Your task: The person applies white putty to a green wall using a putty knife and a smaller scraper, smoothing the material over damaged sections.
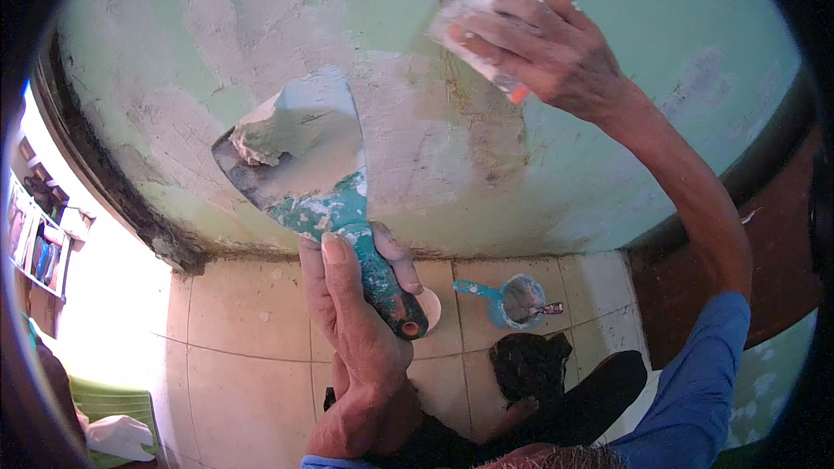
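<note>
My left hand (347, 295) is closed round the handle of a wide putty knife (339, 200), teal and smeared with filler. A lump of pale grey filler (265, 132) rests on its blade, towards the left edge. Up on the green wall (391, 9), my right hand (547, 56) grips a flat, whitish spreader (476, 13) with orange showing at its end. The spreader lies against the wall or very close to it; its outline is blurred. Grey-white patches of filler (261, 17) cover much of the wall, and a brownish stained patch (495, 139) sits below the spreader.
On the tiled floor (252, 304) stand a blue pot (521, 300) with grey mix and a tool in it, and a pale round container (427, 308) partly behind my left hand. A crumpled black bag (530, 365) lies near my leg. Brown wood (730, 287) borders the right; a bookshelf (39, 252) stands far left.
</note>
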The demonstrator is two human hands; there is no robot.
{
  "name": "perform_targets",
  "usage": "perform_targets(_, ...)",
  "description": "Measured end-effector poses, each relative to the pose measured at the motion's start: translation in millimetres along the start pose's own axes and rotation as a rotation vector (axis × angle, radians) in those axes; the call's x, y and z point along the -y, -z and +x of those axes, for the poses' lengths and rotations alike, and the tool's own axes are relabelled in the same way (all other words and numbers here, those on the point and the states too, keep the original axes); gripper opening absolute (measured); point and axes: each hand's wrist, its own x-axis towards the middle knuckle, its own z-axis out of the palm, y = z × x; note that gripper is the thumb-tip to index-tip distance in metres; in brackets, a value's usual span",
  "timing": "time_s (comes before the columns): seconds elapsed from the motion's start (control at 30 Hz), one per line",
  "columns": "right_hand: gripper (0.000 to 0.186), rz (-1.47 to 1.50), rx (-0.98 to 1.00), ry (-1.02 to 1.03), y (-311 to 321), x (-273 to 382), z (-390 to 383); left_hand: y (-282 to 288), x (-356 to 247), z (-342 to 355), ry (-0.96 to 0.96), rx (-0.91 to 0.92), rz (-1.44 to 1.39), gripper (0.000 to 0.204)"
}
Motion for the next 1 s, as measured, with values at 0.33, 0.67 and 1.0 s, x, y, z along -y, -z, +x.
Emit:
perform_targets(0.33,0.064,0.008,0.096,-0.032,9,6,-54,-1,-6,-3,-0.004,-0.038,0.014,0.027)
perform_targets(0.67,0.063,-0.024,0.09,-0.123,-4,23,-27,-1,-6,-3,-0.034,-0.003,0.05,0.027)
perform_targets(1.0,0.065,0.019,0.136,-0.02,-18,31,-57,-8,-4,-8,0.024,0.037,0.016,0.026)
